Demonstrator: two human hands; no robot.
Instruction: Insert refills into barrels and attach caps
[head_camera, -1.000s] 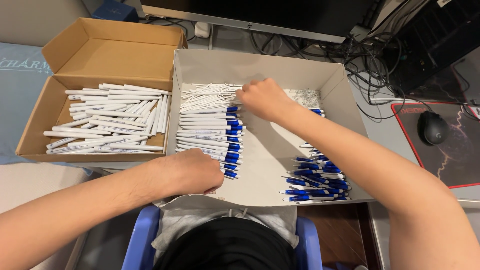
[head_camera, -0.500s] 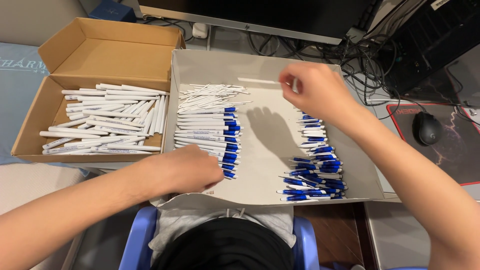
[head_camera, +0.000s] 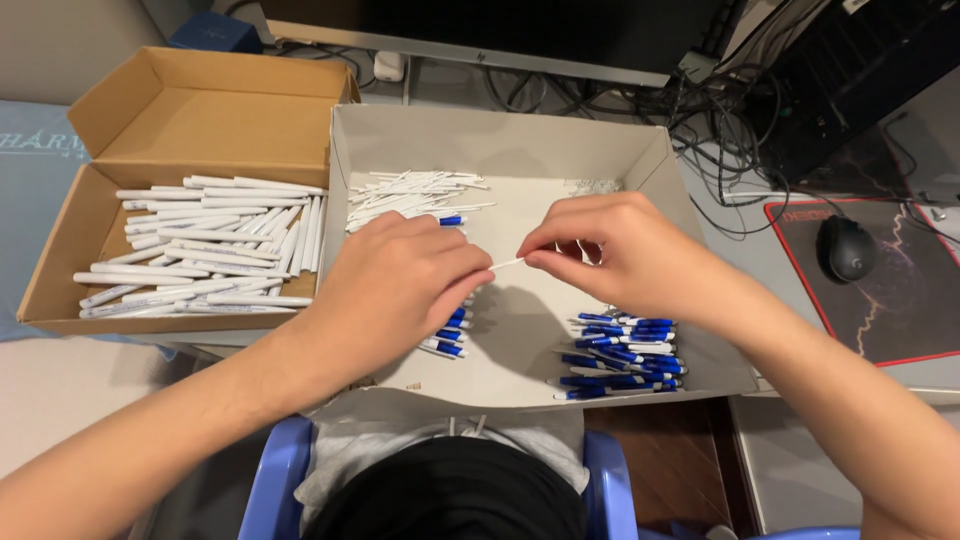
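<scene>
1. The left hand (head_camera: 405, 280) and the right hand (head_camera: 625, 255) meet over the middle of a shallow grey cardboard tray (head_camera: 640, 165), fingertips facing each other.
2. Between them runs a thin white pen refill (head_camera: 508, 264); the right hand pinches one end between thumb and forefinger, fingers narrow around it.
3. The left hand is curled closed, and the other end of the refill disappears at its fingertips. What else it grips inside the fist cannot be told.
4. Just beyond the left hand, toward the far wall of the tray, lies a loose heap of thin white refills (head_camera: 410, 192).
5. Under and just below the left hand a row of blue-and-white pen parts (head_camera: 450, 335) peeks out, mostly hidden by the hand.
6. Below the right hand, near the tray's closer corner, lies a pile of blue-tipped pen pieces (head_camera: 622, 350).
7. Beside the left hand's outer side stands an open brown cardboard box (head_camera: 200, 110) holding white pen barrels (head_camera: 210, 250) laid roughly side by side.
8. Well off past the right hand, a black computer mouse (head_camera: 848, 248) sits on a dark mouse pad (head_camera: 900, 320) on the tabletop (head_camera: 760, 230).
</scene>
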